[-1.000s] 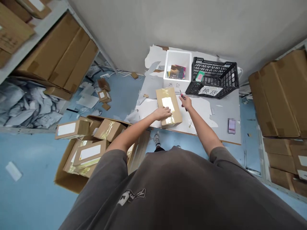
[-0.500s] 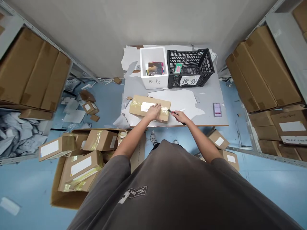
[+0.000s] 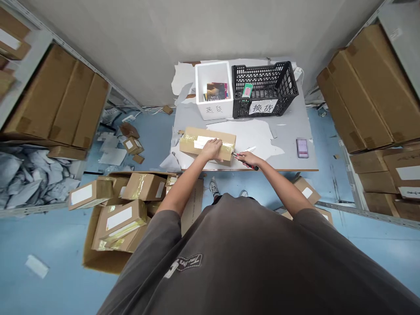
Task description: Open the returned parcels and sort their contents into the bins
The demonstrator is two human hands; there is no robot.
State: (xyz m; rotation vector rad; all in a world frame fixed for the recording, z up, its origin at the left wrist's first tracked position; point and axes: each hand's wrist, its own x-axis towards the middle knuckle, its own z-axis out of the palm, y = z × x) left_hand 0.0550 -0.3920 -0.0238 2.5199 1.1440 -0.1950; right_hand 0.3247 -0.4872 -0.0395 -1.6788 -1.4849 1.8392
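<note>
Brown rectangular cardboard parcel (image 3: 226,145), taped, with a white label, lies near the front edge of the grey-white table (image 3: 295,129). Behind it stand 2 containers: a white foam bin (image 3: 214,111) holding books with printed covers (image 3: 215,92), and a black lattice-sided plastic crate (image 3: 278,109) with a small green-and-pink pack (image 3: 247,90). On the floor, a large open cardboard box (image 3: 105,264) holds several taped parcels (image 3: 120,218).

The left hand (image 3: 211,149) rests palm down on the parcel, fingers extended; the right hand (image 3: 250,159) is closed around a slim red-and-black cutter (image 3: 253,167) angled toward the parcel's right end. Whether its tip touches cannot be told. The left hand partly hides the label; the left sleeve (image 3: 164,236) covers part of the floor box.
</note>
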